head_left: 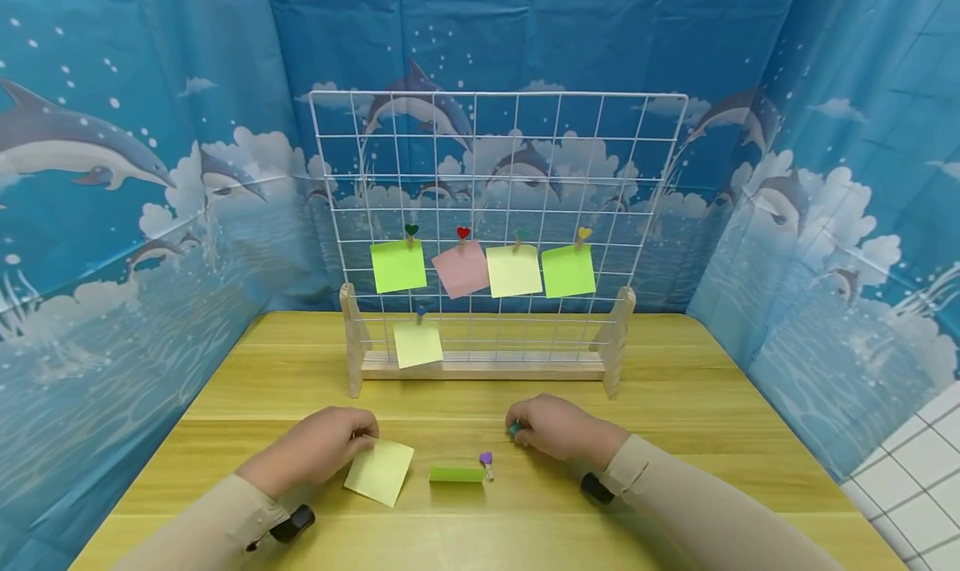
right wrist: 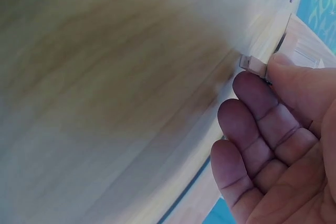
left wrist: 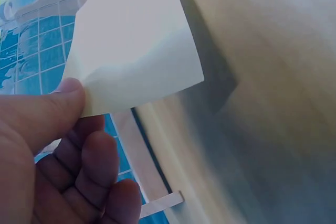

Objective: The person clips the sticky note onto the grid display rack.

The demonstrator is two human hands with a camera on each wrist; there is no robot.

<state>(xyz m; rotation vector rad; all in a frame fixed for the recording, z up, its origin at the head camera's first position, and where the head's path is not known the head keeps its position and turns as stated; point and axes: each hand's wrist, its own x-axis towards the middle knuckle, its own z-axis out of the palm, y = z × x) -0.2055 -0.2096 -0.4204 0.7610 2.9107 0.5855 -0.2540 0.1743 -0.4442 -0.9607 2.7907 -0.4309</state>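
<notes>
My left hand (head_left: 318, 446) pinches a pale yellow sticky note (head_left: 381, 471) by one corner, between thumb and index finger. In the left wrist view the note (left wrist: 136, 40) tilts above the wooden table and casts a shadow there. On the other side, my right hand (head_left: 558, 428) pinches a small wooden clothespin with a teal heart (head_left: 514, 428). Its wooden end (right wrist: 254, 65) sticks out past the fingertips in the right wrist view. Between the hands lie a purple-heart clothespin (head_left: 487, 464) and a green sticky note (head_left: 457, 475), seen as a narrow strip.
Behind the hands stands a white wire grid (head_left: 498, 93) on a wooden base (head_left: 487, 373). Heart clothespins hold a row of notes on it: green (head_left: 399, 272), pink (head_left: 461, 272), pale yellow (head_left: 514, 279), green (head_left: 568, 277). Another pale yellow note (head_left: 418, 348) hangs lower left. Dolphin-print curtains (head_left: 862, 221) surround the table.
</notes>
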